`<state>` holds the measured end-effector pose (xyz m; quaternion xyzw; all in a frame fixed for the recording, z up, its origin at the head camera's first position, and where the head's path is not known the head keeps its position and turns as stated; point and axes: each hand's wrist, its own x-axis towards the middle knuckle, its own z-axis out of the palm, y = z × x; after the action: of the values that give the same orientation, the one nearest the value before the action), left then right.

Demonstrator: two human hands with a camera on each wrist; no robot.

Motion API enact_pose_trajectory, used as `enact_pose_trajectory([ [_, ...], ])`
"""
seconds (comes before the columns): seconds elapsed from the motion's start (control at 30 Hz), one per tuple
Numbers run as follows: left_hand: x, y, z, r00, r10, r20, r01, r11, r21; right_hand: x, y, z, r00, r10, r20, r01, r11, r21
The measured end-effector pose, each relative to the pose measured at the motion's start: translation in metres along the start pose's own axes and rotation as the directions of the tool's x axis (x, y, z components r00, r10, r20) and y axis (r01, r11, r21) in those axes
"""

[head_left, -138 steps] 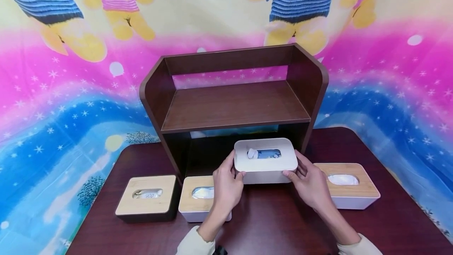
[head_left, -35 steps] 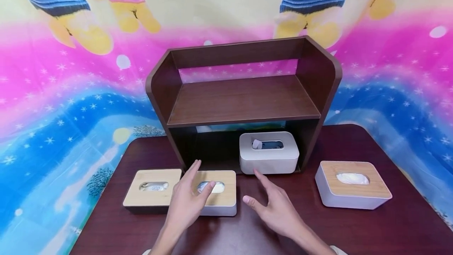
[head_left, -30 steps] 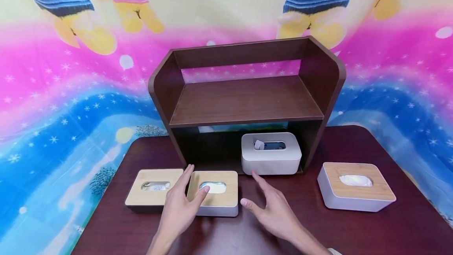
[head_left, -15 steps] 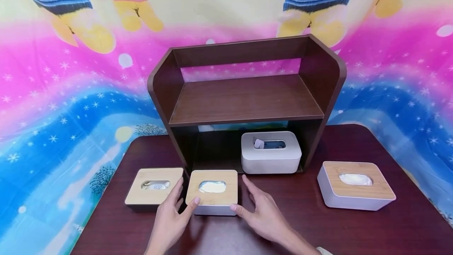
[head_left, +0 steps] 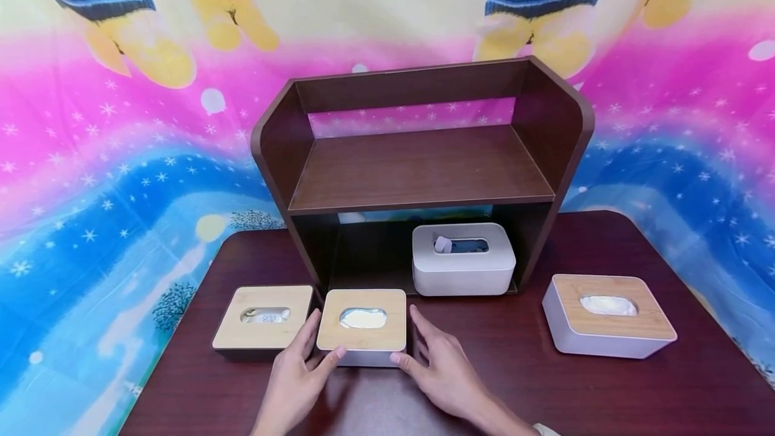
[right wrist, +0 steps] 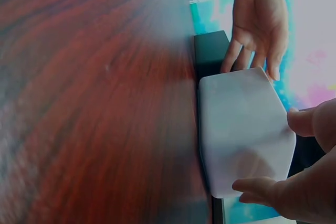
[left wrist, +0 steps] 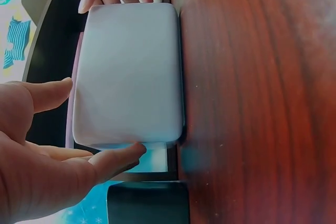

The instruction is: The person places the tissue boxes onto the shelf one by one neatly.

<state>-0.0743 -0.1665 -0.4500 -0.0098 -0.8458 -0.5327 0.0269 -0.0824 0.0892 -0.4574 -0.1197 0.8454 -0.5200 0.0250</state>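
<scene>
A white tissue box [head_left: 362, 340] with a light wooden lid stands on the table between my hands. Along its left side lie the fairly straight fingers of my left hand [head_left: 295, 372], with the thumb by the front left top edge. My right hand [head_left: 447, 370] flanks the other side, thumb at the front right corner. Both wrist views show the box's plain front face [left wrist: 128, 72], with thumb and fingertips at or very near its edges; firm contact cannot be told. A dark-sided tissue box [head_left: 262, 336] with a pale wooden lid sits just left of my left hand.
Behind stands a dark brown two-tier shelf [head_left: 418, 167]. An all-white tissue box [head_left: 463, 279] occupies the right of its lower level. Another wooden-lidded white tissue box [head_left: 611, 342] rests at the right of the dark red table [head_left: 514, 335]. A patterned cloth [head_left: 121, 173] hangs behind.
Earlier both hands held the all-white tissue box before the shelf; it now sits on the lower level, released. My hands have since come down to either side of the wooden-lidded box, which stays in place.
</scene>
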Motion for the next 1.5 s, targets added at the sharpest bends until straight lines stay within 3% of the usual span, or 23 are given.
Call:
enact_pose_trajectory([
  [0.27,-0.002,-0.004,0.002,1.000,0.005,-0.005,-0.005,1.000,-0.014,-0.001,0.001,0.005,1.000,-0.005,-0.007,0.005,1.000,0.006],
  [0.53,-0.003,-0.003,0.001,0.999,0.005,-0.045,-0.002,0.998,0.057,-0.001,0.001,0.011,0.998,-0.023,-0.051,0.020,0.999,-0.044],
  [0.73,0.000,-0.002,0.004,0.997,-0.039,-0.059,0.040,0.999,0.018,0.001,0.000,0.013,0.996,-0.021,-0.088,0.014,0.997,-0.079],
  [0.87,0.003,0.000,0.005,0.998,-0.036,-0.060,0.035,0.999,-0.017,0.004,-0.001,0.014,0.994,-0.024,-0.111,0.016,0.997,-0.073],
  [1.27,0.021,0.008,0.008,0.997,0.001,-0.077,-0.006,0.998,-0.065,0.025,0.000,0.009,0.984,-0.072,-0.161,0.078,0.996,0.030],
  [1.5,0.040,0.009,0.012,0.993,0.015,-0.113,-0.021,0.998,-0.051,0.042,0.001,0.007,0.982,-0.045,-0.181,0.061,0.994,0.085],
])
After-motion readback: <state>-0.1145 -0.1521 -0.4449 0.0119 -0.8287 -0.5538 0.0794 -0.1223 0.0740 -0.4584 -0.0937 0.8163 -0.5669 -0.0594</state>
